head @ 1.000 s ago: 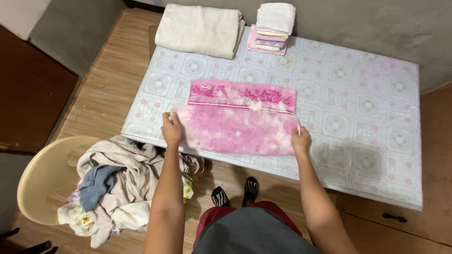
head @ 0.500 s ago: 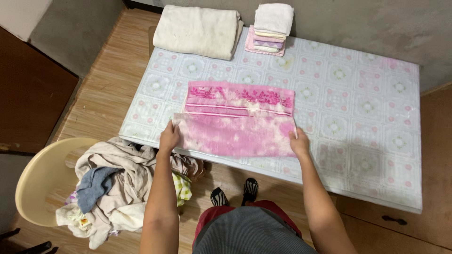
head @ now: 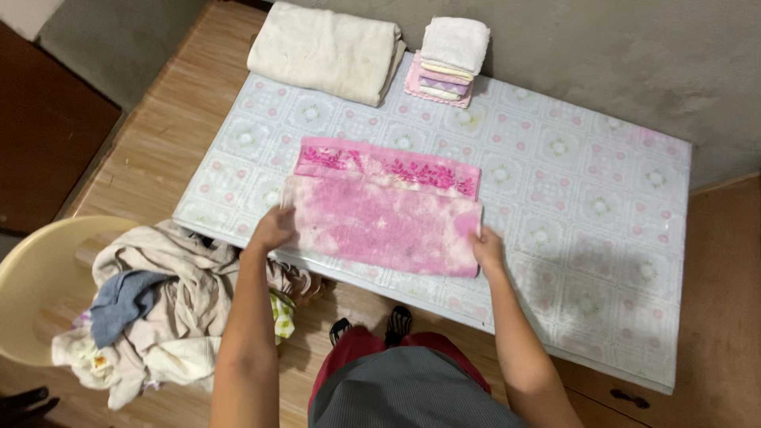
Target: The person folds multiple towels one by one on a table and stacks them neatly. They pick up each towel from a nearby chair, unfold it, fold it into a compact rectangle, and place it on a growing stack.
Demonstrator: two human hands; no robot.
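Observation:
A pink towel [head: 384, 218] with a darker flowered band along its far edge lies folded on the low table [head: 602, 190] with a pale patterned cover. My left hand [head: 273, 228] grips the towel's near left corner. My right hand [head: 487, 248] grips its near right corner. The near flap is laid over the far part, leaving only the flowered band showing.
A folded cream towel [head: 325, 49] and a stack of small folded cloths [head: 448, 59] sit at the table's far edge by the wall. A beige basin [head: 32, 277] heaped with crumpled laundry [head: 158, 309] stands on the wooden floor at the left.
Both hands have carried the towel's near edge farther away, so the flap covers more of the far part. The view has shifted slightly.

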